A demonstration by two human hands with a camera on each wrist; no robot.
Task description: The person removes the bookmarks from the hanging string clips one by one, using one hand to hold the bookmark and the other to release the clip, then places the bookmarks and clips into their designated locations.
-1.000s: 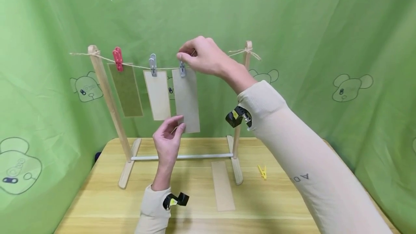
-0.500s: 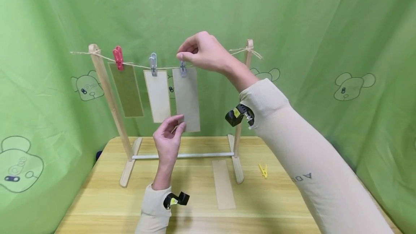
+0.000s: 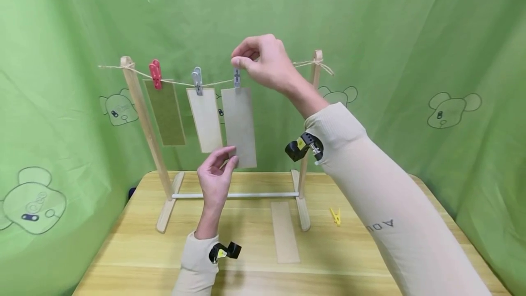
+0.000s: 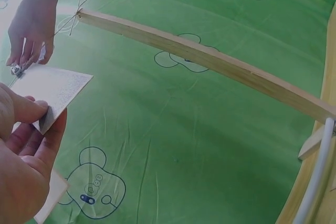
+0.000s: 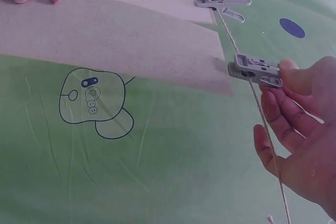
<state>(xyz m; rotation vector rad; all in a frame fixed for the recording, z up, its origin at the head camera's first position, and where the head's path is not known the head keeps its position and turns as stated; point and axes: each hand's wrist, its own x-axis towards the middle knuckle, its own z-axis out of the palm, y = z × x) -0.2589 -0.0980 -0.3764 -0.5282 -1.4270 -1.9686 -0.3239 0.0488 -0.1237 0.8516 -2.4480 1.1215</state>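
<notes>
My right hand [image 3: 267, 60] pinches a grey clothespin [image 5: 257, 69] at its handle end. In the right wrist view this clothespin straddles the string [image 5: 270, 140], its tips right at the end of a greyish card strip [image 5: 131, 40]. My left hand [image 3: 215, 172] holds that strip near its lower left edge, thumb on one face and fingers behind, as the left wrist view shows. The strip [image 3: 240, 127] hangs upright below the string. To its left, another grey clothespin [image 3: 197, 81] holds a white card [image 3: 205, 122], and a red clothespin [image 3: 155, 75] holds an olive card [image 3: 166, 115].
The string runs between two wooden posts [image 3: 148, 127], joined low down by a white rod [image 3: 263, 194]. A tan card strip [image 3: 285, 234] and a yellow clothespin [image 3: 335, 217] lie on the wooden table [image 3: 135, 250]. A green curtain [image 3: 390, 35] stands behind.
The right hand's clothespin has risen from overlapping the strip's top to level with its top edge, and has turned more edge-on. The left hand keeps its hold; the whole view has shifted slightly.
</notes>
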